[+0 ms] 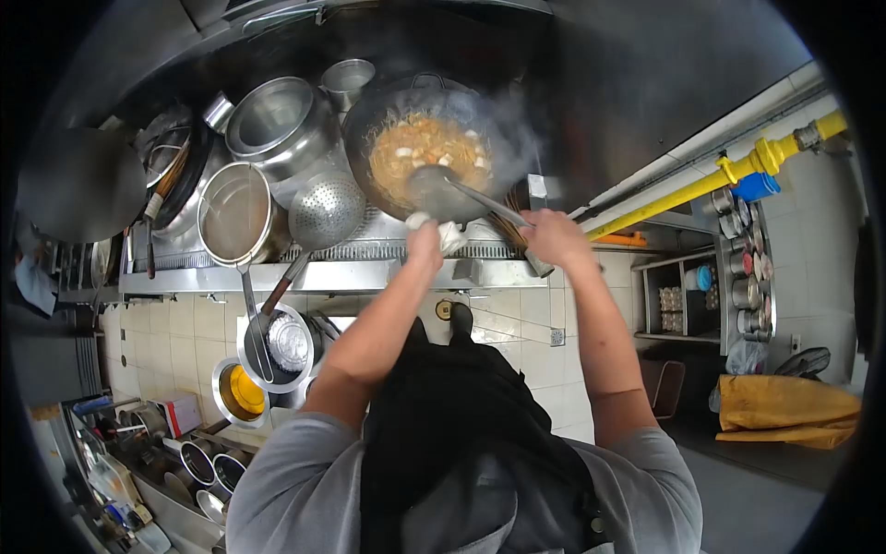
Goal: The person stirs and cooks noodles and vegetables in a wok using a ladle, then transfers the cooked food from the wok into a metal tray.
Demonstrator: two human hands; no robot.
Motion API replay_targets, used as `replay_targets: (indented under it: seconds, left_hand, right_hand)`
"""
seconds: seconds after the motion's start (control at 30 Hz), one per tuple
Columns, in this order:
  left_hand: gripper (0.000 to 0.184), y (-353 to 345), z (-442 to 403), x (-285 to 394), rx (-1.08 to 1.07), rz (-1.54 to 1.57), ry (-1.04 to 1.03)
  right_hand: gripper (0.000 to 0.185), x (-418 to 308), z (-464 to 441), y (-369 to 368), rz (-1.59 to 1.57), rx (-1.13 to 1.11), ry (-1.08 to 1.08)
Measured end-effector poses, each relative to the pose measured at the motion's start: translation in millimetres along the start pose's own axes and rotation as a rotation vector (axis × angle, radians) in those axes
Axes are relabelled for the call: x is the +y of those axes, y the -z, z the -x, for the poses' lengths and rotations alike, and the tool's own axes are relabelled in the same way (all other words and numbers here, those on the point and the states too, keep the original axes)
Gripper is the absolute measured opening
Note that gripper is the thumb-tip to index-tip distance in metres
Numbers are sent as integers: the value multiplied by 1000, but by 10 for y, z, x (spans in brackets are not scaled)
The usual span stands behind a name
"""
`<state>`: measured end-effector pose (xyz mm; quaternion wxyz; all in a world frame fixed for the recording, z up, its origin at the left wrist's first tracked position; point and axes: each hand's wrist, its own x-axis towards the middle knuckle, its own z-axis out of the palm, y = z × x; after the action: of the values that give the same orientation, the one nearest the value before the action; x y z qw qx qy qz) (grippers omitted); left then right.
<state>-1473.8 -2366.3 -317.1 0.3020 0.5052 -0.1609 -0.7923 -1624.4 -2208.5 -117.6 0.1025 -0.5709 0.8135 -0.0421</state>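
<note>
A large dark wok (pixel 365 125) sits on the stove with noodles (pixel 397 157) and pale chunks in broth, and steam rises from it. My right hand (pixel 557 238) is closed around the long handle of a metal ladle (pixel 431 187), whose bowl is down in the noodles at the near side. At the wok's near rim, my left hand (pixel 425 245) grips a folded white cloth (pixel 450 237). The wok's near handle is hidden under the cloth and fingers, so I cannot tell how it is held.
Left of the wok lie a perforated skimmer (pixel 327 210), a pot with a strainer (pixel 234 212) and a large steel pot (pixel 277 120). A yellow gas pipe (pixel 683 196) runs along the right. Bowls, one holding yellow liquid (pixel 242 392), stand low on the left. Eggs (pixel 672 309) are shelved right.
</note>
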Motion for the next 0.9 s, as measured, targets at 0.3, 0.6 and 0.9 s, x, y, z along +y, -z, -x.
replay_targets:
  seconds: [0.3, 0.6, 0.9]
  left_hand:
    - [34, 345, 330, -256, -82, 13, -13]
    - [31, -231, -709, 59, -74, 45, 34]
    - [32, -318, -614, 265, -125, 70, 99]
  right_hand:
    - [30, -16, 758, -1323, -616, 429, -290]
    - [39, -55, 406, -2108, -723, 399, -364]
    - [46, -92, 311, -2179, -641, 371, -348]
